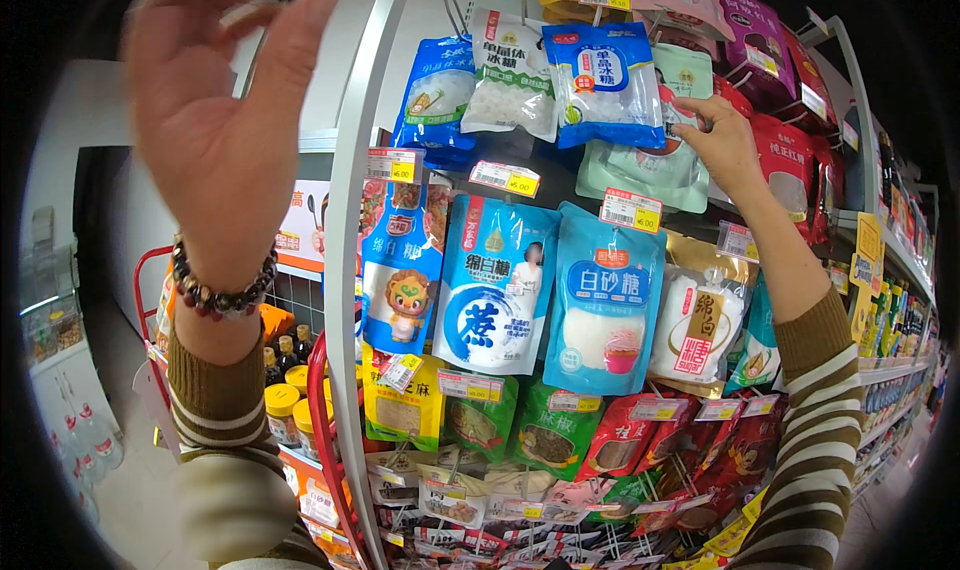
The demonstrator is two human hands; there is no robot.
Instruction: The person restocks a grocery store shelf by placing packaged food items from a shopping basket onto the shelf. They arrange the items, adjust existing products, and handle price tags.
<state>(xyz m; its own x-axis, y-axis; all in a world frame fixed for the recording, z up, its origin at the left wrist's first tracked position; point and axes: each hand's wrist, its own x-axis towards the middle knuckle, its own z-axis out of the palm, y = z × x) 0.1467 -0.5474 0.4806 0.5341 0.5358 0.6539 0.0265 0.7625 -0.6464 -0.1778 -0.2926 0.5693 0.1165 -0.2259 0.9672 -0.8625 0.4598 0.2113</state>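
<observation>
My right hand (716, 139) is at the upper rack, thumb and index finger apart. Its fingertips are in front of a pale green pouch (637, 172), beside the right edge of a blue and clear bag of rock sugar (604, 90); I cannot tell whether they touch either. Further left hang a white and green bag of sugar crystals (510, 82) and a blue bag of crystals (439, 90). My left hand (217, 105), with a beaded bracelet (225, 281) at the wrist, is raised close to the camera at upper left. It is blurred and appears to hold nothing; its fingertips run past the top edge.
A grey upright post (352, 195) stands left of the hanging goods. Below hang blue sugar pouches (495, 285) and spice packets (559, 427), with price tags (504, 178) on hooks. A red rail (322, 420) and yellow-lidded jars (283, 401) are at left. Bottle shelves (892, 345) recede right.
</observation>
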